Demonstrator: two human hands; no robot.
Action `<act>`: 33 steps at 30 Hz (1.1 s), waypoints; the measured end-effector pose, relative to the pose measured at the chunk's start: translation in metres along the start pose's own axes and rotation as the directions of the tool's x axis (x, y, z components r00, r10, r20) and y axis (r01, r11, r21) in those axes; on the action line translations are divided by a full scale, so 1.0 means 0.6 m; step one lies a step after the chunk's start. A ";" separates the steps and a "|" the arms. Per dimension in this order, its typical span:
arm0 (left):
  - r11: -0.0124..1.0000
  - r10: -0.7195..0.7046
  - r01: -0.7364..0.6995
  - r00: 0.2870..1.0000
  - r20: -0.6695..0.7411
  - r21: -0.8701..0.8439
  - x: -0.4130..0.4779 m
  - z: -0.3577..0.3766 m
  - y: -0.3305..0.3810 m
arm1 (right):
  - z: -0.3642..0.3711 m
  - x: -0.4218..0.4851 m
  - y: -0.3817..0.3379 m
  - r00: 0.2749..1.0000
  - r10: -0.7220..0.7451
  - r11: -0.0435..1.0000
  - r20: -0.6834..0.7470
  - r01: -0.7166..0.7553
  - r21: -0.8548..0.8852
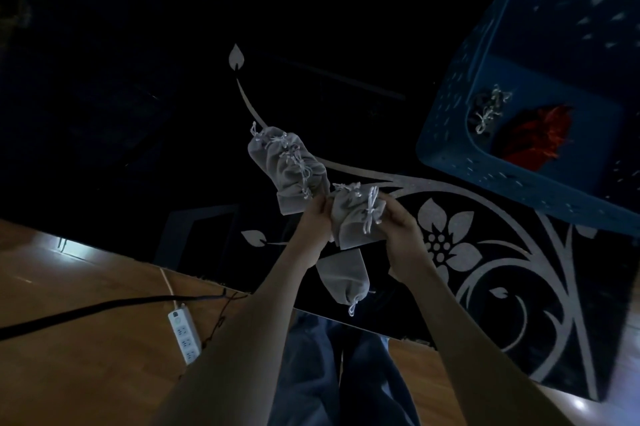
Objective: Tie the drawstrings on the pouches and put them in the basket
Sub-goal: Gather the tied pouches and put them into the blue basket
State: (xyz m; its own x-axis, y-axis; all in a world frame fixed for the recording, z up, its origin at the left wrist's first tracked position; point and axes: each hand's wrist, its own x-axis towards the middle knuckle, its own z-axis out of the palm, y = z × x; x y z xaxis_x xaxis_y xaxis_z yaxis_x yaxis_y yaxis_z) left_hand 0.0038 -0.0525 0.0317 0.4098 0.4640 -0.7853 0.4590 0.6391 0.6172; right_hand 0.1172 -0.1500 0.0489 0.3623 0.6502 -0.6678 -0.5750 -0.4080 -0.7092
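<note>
Your left hand and your right hand together hold one grey pouch above the rug, both hands gripping: the left fingers are curled round the pouch's left edge, and the right fingers and thumb pinch its right side near the gathered neck. The white drawstring hangs in loops down the front of the held pouch between your two hands; it looks knotted, though the dim light does not let you be sure. Just beyond your left hand, a pile of grey pouches lies on the rug, overlapping in a row that runs away from you and to the left, with their white cords bunched along the upper side. A single grey pouch lies on the rug below the held one, between your forearms, its neck and cord ends pointing towards you. The blue basket stands on the rug at the upper right, well apart from your hands. Inside it, against the near left corner, sits a dark pouch with white cords, and just beside that a red pouch. The rug is black with a pale flower-and-vine pattern, and its near edge meets the wooden floor. On the floor to your left lie a white power strip and a black cable. Your legs, in blue jeans, show at the lower centre.
</note>
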 end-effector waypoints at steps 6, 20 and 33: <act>0.973 0.032 0.011 0.982 0.185 -0.231 -0.016 0.006 0.014 | 0.011 0.007 0.008 0.984 -0.005 0.942 -0.179 -0.055 -0.330; 0.981 0.185 -0.168 0.965 -0.187 0.102 -0.024 -0.035 0.006 | -0.028 -0.032 0.041 0.971 -0.081 0.232 0.226 0.239 -0.943; 0.997 -0.003 -0.008 0.989 -0.147 -0.076 -0.034 -0.076 -0.010 | 0.000 -0.028 0.071 0.920 -0.155 0.379 0.360 0.392 -0.838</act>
State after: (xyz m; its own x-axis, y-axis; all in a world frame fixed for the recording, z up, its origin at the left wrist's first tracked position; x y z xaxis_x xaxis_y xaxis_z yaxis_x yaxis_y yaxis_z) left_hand -0.0434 -0.0377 0.0416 0.2882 0.5474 -0.7857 0.3946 0.6797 0.6183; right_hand 0.0865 -0.1782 0.0302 0.1586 0.8923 -0.4227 0.5394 -0.4369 -0.7198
